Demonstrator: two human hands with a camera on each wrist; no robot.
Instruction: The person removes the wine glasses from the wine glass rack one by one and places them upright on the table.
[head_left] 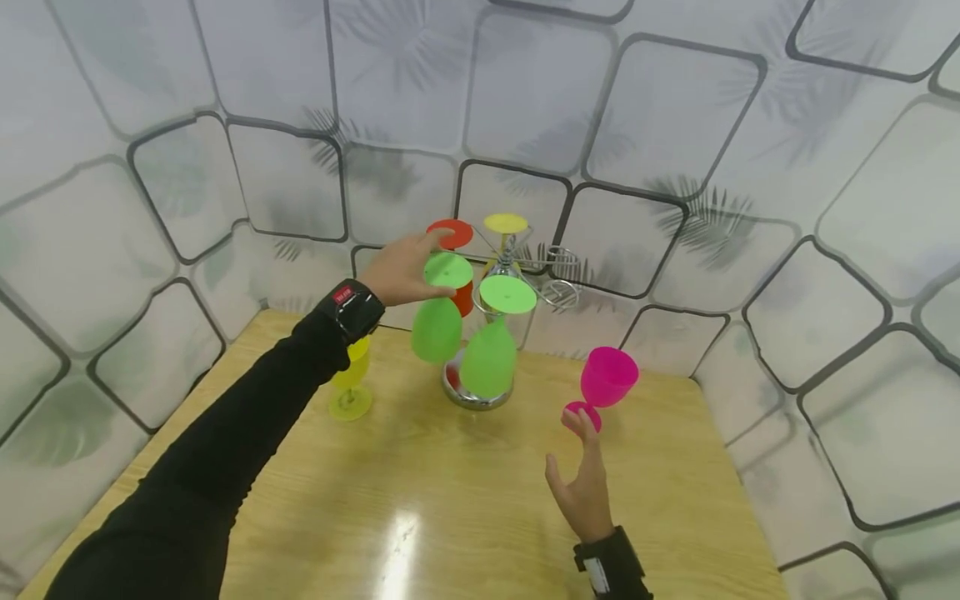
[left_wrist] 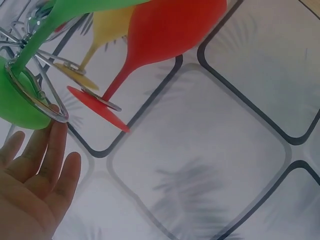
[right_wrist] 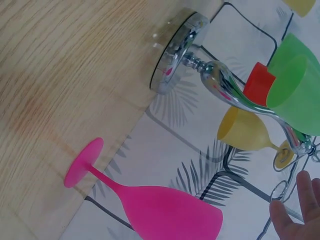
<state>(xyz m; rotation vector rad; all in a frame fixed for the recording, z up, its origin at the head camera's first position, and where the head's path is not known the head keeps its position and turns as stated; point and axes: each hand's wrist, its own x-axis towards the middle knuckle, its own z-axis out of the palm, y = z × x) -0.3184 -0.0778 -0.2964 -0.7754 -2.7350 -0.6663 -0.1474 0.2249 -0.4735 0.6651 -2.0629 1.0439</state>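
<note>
A chrome goblet rack (head_left: 476, 403) holds upside-down plastic goblets by their bases in wire loops: two green goblets, a red goblet (left_wrist: 170, 32) and a yellow goblet (right_wrist: 245, 129). My left hand (head_left: 405, 268) is at the rack's left side, by the base of the left green goblet (head_left: 437, 333). Its fingers look extended in the left wrist view, fingertips right at a wire loop. The other green goblet (head_left: 489, 363) hangs to the right of it. My right hand (head_left: 587, 498) is held up over the table, thumb and fingers spread with nothing between them, close to an upright pink goblet (head_left: 609, 379).
An upright yellow goblet (head_left: 351, 403) stands on the wooden table (head_left: 480, 500), left of the rack and partly behind my left forearm. Two wire loops (head_left: 561, 292) on the rack's right side hold no goblet. A patterned curtain (head_left: 540, 92) surrounds the table's back and sides.
</note>
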